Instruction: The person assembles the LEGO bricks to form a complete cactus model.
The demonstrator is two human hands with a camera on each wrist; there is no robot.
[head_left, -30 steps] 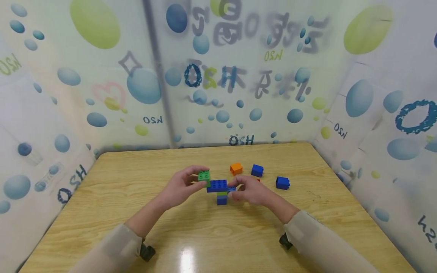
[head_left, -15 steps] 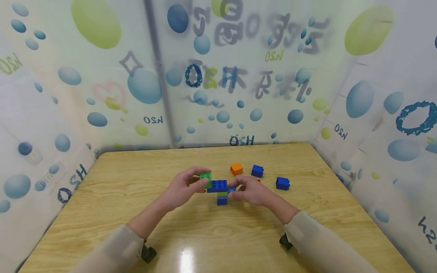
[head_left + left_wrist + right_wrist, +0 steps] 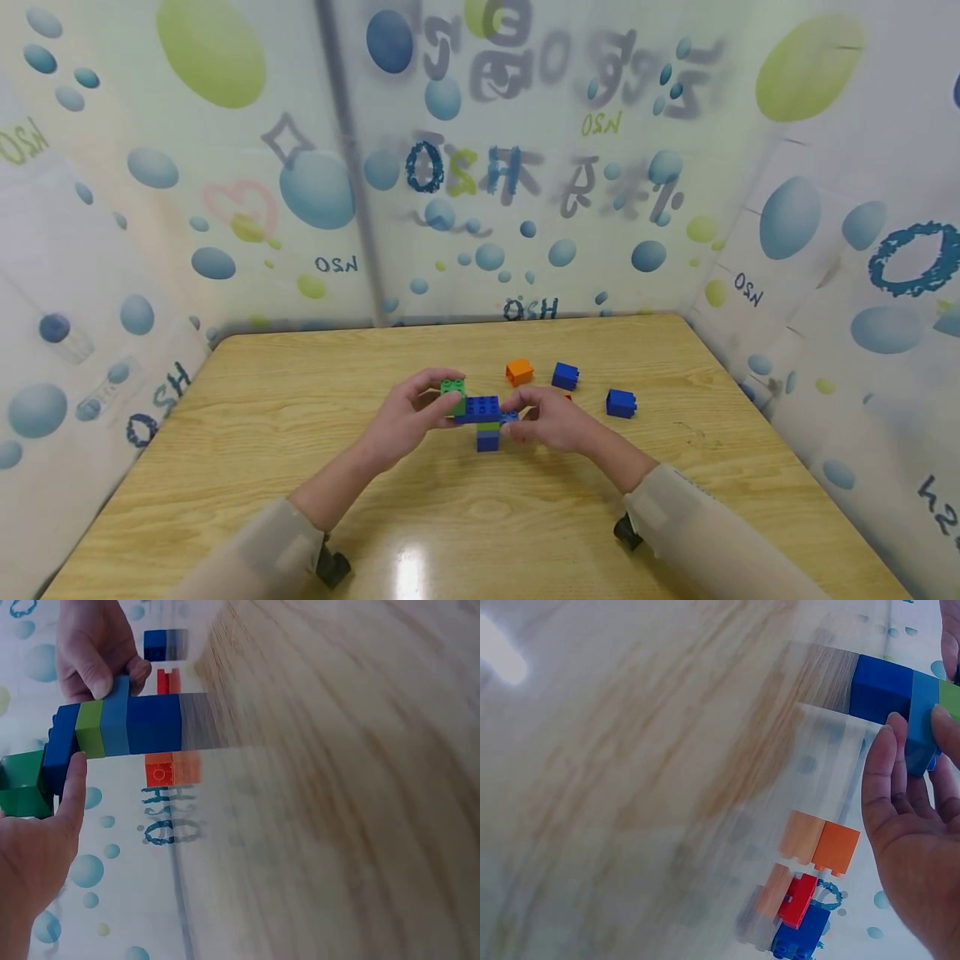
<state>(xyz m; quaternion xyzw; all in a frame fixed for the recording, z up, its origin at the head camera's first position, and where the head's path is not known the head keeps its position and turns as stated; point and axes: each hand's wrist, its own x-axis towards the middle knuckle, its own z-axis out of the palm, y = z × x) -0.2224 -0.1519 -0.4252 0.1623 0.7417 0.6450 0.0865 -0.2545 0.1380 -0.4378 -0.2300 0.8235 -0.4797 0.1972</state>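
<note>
A stack of toy building bricks stands upright on the table between my hands. From the bottom up it has a dark blue brick (image 3: pixel 155 722), a lighter blue brick (image 3: pixel 115 721), a lime brick (image 3: pixel 89 729) and a long dark blue brick (image 3: pixel 482 406) jutting left. My left hand (image 3: pixel 401 423) pinches a green brick (image 3: pixel 453 387) at the long brick's left end, with one finger reaching under that brick. My right hand (image 3: pixel 557 422) holds the lighter blue brick's right end, which sticks out from the stack.
Behind the stack lies an orange brick (image 3: pixel 519 371). Two dark blue bricks, one farther back (image 3: pixel 566 375) and one at the right (image 3: pixel 621 403), lie loose on the table (image 3: pixel 300 467). A red brick (image 3: pixel 799 900) is mostly hidden behind my right hand in the head view.
My left hand has moved slightly right and down with the green brick, bringing it onto the long blue brick's left end. The right hand has kept its hold on the stack.
</note>
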